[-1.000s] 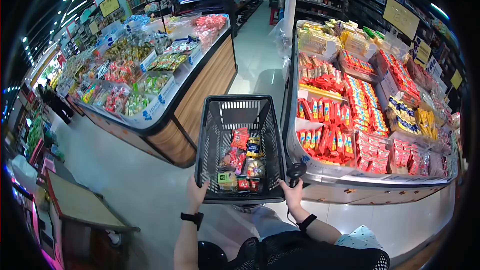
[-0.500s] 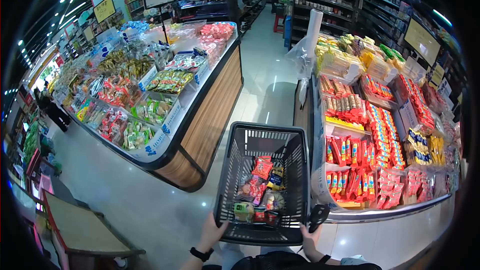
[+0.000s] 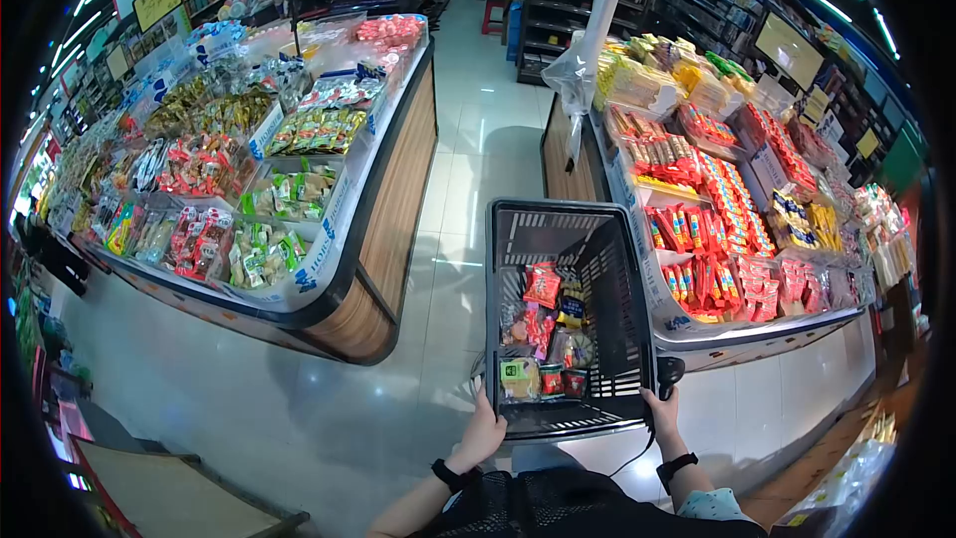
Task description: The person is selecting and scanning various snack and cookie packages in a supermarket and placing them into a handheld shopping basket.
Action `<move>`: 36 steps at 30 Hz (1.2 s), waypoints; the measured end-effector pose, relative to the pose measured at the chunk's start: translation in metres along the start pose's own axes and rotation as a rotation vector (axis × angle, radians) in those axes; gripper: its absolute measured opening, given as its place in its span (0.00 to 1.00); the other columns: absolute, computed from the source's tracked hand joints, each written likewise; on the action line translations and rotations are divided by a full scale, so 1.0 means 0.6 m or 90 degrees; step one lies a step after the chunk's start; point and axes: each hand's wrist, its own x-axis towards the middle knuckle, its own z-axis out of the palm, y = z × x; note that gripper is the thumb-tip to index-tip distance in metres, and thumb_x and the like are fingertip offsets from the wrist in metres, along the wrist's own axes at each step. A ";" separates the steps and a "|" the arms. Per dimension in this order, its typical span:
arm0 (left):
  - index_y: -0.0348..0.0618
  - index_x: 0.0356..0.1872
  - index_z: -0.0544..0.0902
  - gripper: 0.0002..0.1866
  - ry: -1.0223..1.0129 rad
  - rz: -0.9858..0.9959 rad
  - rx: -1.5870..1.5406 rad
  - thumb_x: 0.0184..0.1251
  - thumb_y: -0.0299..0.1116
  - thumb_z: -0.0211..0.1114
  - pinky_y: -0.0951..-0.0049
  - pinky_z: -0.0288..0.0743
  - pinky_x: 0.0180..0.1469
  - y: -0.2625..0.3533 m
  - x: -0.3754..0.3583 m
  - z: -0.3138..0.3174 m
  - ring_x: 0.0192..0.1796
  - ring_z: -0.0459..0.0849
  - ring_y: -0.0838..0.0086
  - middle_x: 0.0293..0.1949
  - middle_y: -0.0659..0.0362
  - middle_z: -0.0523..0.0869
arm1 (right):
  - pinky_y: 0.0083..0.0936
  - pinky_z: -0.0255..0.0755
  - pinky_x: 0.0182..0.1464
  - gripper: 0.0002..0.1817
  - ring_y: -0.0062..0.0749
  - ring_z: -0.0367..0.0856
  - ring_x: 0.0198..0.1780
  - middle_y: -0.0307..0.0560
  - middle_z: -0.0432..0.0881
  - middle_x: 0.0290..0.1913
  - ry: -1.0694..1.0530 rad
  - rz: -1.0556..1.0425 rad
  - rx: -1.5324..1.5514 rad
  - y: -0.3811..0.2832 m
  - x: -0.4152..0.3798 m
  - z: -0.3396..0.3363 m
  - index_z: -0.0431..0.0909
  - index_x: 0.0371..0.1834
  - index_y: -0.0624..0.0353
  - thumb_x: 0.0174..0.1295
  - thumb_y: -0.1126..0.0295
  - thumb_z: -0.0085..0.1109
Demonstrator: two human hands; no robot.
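A black plastic shopping basket [image 3: 617,329] is held in front of my body by both hands. My left hand [image 3: 484,428] grips its near left corner, fingers on the rim. My right hand [image 3: 661,412] is closed on the near right corner. Just above the right hand sits a black rounded piece [image 3: 671,371], and a thin dark cord hangs by that wrist. Inside the basket lie several packaged snacks, among them a red packet [image 3: 541,285], a dark blue packet [image 3: 571,309] and a pack with a green label [image 3: 519,377].
A wood-sided display stand [image 3: 393,189] heaped with bagged snacks is on the left. Another stand [image 3: 717,334] with red packets is close to the basket's right side. A plastic bag roll [image 3: 594,35] rises at its corner. A tiled aisle [image 3: 468,154] runs between them toward dark shelves [image 3: 588,0].
The basket has shifted right and slightly up in view, still in both hands. The stands and shelves have slid left, and more of the right side shows.
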 end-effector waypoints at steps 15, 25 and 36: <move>0.31 0.63 0.48 0.32 0.037 0.074 0.040 0.58 0.21 0.52 0.64 0.58 0.62 0.006 0.076 -0.012 0.61 0.65 0.53 0.56 0.38 0.65 | 0.28 0.69 0.46 0.34 0.35 0.76 0.41 0.51 0.78 0.40 0.218 -0.059 -0.154 -0.029 0.000 0.051 0.70 0.47 0.65 0.39 0.57 0.71; 0.34 0.60 0.56 0.28 0.049 0.128 0.083 0.56 0.18 0.52 0.67 0.62 0.59 0.036 0.319 -0.122 0.55 0.72 0.57 0.49 0.44 0.74 | 0.30 0.67 0.49 0.38 0.40 0.76 0.45 0.54 0.77 0.43 0.266 -0.055 -0.126 -0.110 0.101 0.206 0.67 0.50 0.65 0.40 0.53 0.71; 0.34 0.60 0.56 0.32 0.066 0.130 0.086 0.55 0.23 0.60 0.65 0.68 0.53 0.041 0.431 -0.130 0.51 0.76 0.57 0.51 0.42 0.73 | 0.31 0.67 0.51 0.40 0.43 0.75 0.48 0.55 0.75 0.46 0.174 -0.054 -0.099 -0.164 0.223 0.229 0.64 0.53 0.65 0.36 0.60 0.72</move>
